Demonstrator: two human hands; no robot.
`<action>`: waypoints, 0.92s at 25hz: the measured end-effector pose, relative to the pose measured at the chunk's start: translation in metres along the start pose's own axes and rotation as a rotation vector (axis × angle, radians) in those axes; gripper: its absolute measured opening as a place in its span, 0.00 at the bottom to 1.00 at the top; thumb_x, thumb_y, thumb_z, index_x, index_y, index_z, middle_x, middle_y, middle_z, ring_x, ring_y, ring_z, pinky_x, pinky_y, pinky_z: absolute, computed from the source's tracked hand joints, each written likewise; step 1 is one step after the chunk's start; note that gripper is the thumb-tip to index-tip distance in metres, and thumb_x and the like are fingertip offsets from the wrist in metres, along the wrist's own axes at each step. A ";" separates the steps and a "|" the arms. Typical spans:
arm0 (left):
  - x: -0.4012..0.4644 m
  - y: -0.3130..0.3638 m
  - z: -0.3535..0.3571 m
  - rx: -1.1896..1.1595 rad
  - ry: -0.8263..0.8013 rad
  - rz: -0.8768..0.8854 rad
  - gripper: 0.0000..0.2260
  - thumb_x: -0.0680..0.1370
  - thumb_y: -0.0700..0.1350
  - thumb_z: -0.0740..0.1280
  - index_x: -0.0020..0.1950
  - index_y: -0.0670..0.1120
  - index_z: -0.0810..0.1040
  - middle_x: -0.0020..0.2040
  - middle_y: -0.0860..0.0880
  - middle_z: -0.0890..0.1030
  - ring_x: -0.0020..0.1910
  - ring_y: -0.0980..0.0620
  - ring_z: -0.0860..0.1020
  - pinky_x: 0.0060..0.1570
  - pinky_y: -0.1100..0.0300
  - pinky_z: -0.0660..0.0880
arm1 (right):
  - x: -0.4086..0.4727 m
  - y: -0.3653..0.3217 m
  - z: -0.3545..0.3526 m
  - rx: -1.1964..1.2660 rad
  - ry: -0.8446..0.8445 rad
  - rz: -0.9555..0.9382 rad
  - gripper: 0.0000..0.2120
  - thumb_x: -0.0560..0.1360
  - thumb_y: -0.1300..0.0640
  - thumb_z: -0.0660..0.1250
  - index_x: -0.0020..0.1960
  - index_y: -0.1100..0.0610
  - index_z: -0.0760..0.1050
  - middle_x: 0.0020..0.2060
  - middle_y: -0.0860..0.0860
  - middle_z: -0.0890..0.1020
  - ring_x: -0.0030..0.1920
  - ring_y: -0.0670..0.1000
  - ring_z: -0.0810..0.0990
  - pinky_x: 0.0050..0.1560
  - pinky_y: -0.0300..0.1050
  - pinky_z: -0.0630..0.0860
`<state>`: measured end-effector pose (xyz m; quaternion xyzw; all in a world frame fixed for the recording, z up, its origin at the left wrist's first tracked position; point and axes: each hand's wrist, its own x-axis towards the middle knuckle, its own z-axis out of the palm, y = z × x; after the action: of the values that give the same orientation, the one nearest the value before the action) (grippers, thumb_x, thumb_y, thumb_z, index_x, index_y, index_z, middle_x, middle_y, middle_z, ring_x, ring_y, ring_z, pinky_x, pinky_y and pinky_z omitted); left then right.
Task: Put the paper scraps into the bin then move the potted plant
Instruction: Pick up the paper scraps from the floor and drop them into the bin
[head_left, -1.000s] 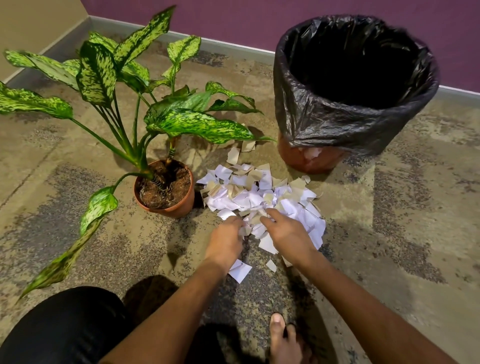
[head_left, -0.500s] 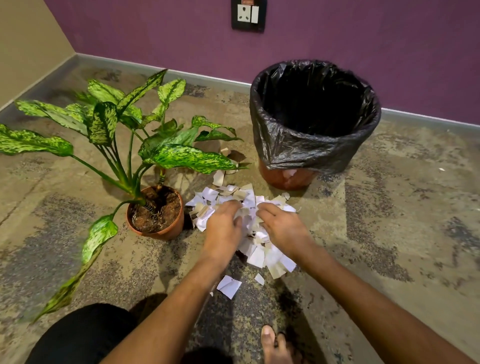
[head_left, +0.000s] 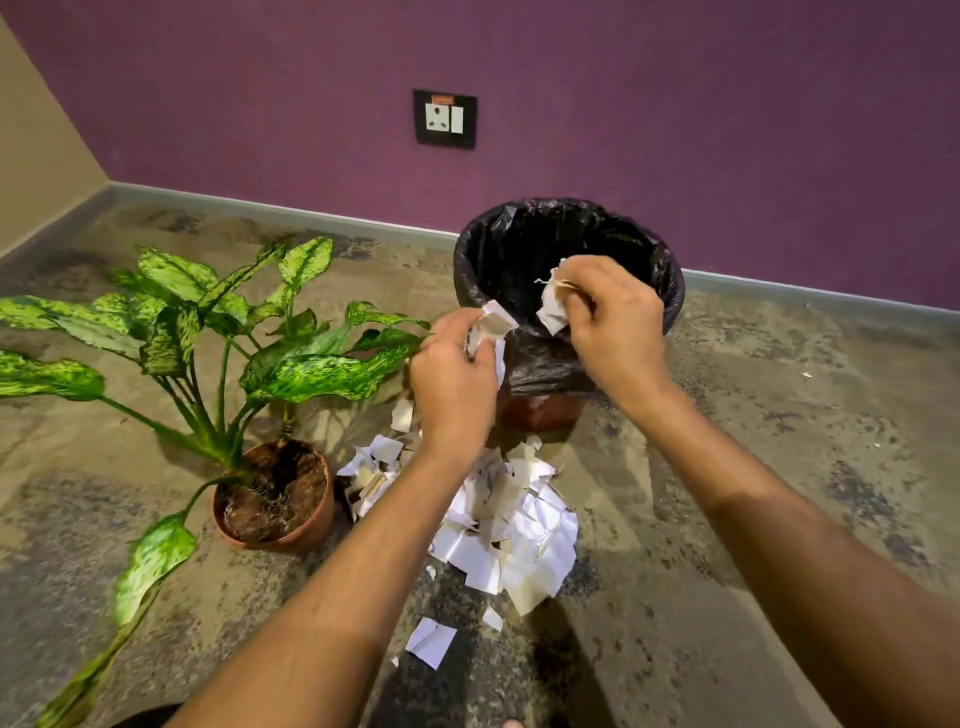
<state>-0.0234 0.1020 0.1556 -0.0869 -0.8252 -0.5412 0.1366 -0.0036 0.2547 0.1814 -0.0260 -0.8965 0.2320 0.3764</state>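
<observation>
A pile of white paper scraps (head_left: 506, 514) lies on the floor between the plant and the bin. My left hand (head_left: 452, 379) grips a bunch of scraps (head_left: 491, 325) just in front of the bin's near rim. My right hand (head_left: 610, 325) grips another bunch (head_left: 551, 304) over the bin's mouth. The bin (head_left: 649, 260) is brown with a black liner and stands by the purple wall. The potted plant (head_left: 275, 493), with speckled green leaves in a terracotta pot, stands left of the pile.
A long leaf (head_left: 150, 561) droops from the pot toward the lower left. A few loose scraps (head_left: 431, 642) lie nearer to me on the patchy floor. A wall socket (head_left: 444, 119) sits above the bin. A skirting board (head_left: 270, 208) runs along the wall.
Both hands closed on handfuls of scraps from the pile and rose up to the bin. The camera view tilted upward, showing more wall.
</observation>
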 end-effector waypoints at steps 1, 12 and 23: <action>0.007 0.008 0.003 -0.016 0.003 0.035 0.12 0.75 0.37 0.67 0.58 0.44 0.80 0.55 0.49 0.82 0.49 0.53 0.79 0.49 0.70 0.70 | 0.010 0.007 0.001 -0.012 -0.010 0.025 0.09 0.74 0.64 0.66 0.52 0.58 0.81 0.53 0.50 0.82 0.53 0.48 0.80 0.55 0.46 0.77; 0.060 0.033 0.046 0.057 -0.227 0.171 0.23 0.77 0.38 0.66 0.71 0.45 0.67 0.68 0.48 0.73 0.67 0.51 0.71 0.65 0.63 0.68 | 0.031 0.037 0.002 -0.095 -0.283 0.212 0.23 0.77 0.63 0.64 0.71 0.51 0.69 0.74 0.48 0.64 0.60 0.46 0.74 0.64 0.45 0.69; -0.111 -0.109 0.036 0.362 -0.456 0.514 0.25 0.77 0.45 0.58 0.74 0.46 0.59 0.76 0.47 0.56 0.77 0.46 0.52 0.70 0.39 0.59 | -0.121 0.033 0.012 -0.249 -0.354 -0.210 0.07 0.73 0.60 0.63 0.47 0.56 0.79 0.39 0.52 0.79 0.35 0.53 0.80 0.28 0.44 0.74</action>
<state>0.0455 0.0915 0.0116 -0.3834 -0.8678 -0.3017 0.0941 0.0701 0.2527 0.0796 0.0623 -0.9680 0.0799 0.2294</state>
